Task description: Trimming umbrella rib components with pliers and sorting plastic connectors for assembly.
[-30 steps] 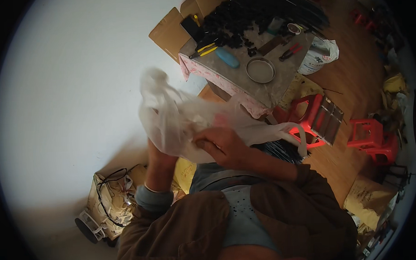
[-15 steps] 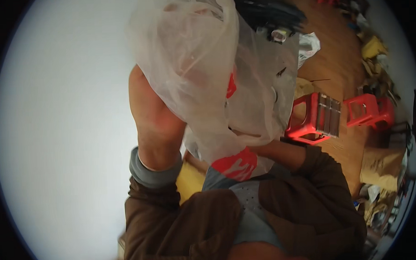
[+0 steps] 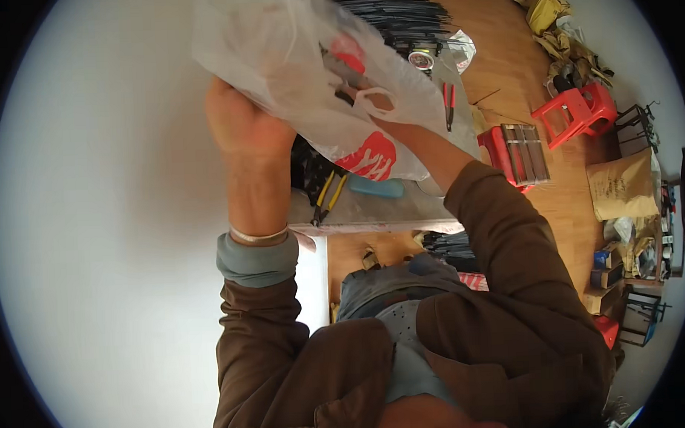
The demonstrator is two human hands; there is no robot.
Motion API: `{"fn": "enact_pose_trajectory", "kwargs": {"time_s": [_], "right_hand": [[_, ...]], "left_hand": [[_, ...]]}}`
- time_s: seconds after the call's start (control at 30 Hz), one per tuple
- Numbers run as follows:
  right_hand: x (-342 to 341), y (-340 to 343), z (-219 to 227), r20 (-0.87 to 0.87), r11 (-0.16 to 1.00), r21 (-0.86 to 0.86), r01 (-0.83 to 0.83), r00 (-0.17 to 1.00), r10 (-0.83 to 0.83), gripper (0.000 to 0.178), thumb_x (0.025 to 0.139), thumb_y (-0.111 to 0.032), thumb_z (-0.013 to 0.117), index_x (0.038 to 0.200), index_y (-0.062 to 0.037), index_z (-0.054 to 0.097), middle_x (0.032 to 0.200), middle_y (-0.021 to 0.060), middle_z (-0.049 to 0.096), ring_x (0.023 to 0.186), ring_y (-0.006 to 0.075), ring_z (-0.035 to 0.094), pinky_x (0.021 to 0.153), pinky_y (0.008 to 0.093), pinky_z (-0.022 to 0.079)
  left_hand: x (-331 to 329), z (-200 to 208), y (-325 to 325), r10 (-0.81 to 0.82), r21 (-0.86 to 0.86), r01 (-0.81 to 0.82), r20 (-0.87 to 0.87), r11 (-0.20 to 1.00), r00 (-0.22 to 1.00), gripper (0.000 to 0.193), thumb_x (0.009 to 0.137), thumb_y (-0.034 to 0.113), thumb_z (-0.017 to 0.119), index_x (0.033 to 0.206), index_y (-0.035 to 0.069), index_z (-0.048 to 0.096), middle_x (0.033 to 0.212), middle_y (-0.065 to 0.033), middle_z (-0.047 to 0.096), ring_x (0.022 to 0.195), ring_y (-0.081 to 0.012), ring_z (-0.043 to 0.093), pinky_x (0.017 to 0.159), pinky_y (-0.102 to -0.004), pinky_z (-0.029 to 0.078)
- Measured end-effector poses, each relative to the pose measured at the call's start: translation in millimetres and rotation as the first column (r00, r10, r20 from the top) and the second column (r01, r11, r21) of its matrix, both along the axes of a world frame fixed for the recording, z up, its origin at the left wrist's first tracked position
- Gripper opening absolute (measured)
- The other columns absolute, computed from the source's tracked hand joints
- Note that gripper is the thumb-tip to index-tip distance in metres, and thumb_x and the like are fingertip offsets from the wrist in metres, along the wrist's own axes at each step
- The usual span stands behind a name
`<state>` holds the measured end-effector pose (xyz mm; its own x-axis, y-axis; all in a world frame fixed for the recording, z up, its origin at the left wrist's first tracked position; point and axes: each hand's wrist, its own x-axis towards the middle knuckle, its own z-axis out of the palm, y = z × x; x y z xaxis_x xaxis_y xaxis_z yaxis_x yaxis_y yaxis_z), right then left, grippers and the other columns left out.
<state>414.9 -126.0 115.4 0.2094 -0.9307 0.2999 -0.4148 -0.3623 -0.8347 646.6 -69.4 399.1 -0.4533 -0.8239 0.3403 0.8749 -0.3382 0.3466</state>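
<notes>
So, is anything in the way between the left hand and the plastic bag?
Nothing visible is in the way: the left hand is right up against the translucent plastic carrier bag. The bag hides its fingertips, so whether they grip it doesn't show.

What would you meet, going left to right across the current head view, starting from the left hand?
Left hand, yellow-handled pliers, light-blue object, red-handled pliers, brown-grey rectangular panel, tan sack.

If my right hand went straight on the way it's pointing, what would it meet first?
Most likely the whitish plastic bag: your right hand, partly veiled by it, points up and left in the picture, toward more of the bag. Depth is unclear; they may already touch.
</notes>
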Motion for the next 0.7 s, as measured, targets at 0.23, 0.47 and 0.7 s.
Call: {"fn": "enact_pose_trajectory", "kwargs": {"time_s": [0.23, 0.47, 0.7], "right_hand": [[30.2, -22.1, -62.3, -0.447, 0.981, -0.093, 0.17, 0.873, -0.194, 0.05, 0.087, -0.021, 0.055, 0.134, -0.0124, 0.043, 0.12, 0.0193, 0.054, 0.113, 0.032, 0.052, 0.091, 0.0403, 0.044], [-24.4, -61.2, -54.9, 0.112, 0.979, 0.194, -0.057, 0.993, 0.036, 0.06, 0.08, -0.034, 0.067, 0.13, -0.0095, 0.045, 0.128, 0.0158, 0.051, 0.113, 0.0306, 0.051, 0.092, 0.0426, 0.043], [-19.9, -49.1, 9.0, 0.703, 0.629, 0.692, -0.355, 0.529, -0.475, 0.062, 0.076, -0.034, 0.075, 0.127, -0.009, 0.048, 0.125, 0.0156, 0.053, 0.099, 0.0341, 0.059, 0.078, 0.0458, 0.054]], "left_hand": [[1.1, -72.7, -46.9, 0.281, 0.269, -0.41, 0.412, 0.872, 0.867, 0.039, 0.096, 0.022, 0.037, 0.124, 0.0, 0.05, 0.125, -0.0137, 0.055, 0.114, -0.0292, 0.054, 0.098, -0.0441, 0.044], [-3.4, -75.3, -59.0, 0.235, 0.266, -0.406, 0.5, 0.874, 0.833, 0.037, 0.097, 0.022, 0.038, 0.125, 0.0, 0.049, 0.123, -0.0133, 0.056, 0.112, -0.0289, 0.055, 0.098, -0.0434, 0.045], [-31.7, -67.1, -72.0, 0.214, 0.159, -0.346, 0.534, 0.925, 0.818, 0.034, 0.097, 0.02, 0.039, 0.123, 0.001, 0.05, 0.119, -0.0127, 0.058, 0.108, -0.0267, 0.057, 0.095, -0.042, 0.046]]}}
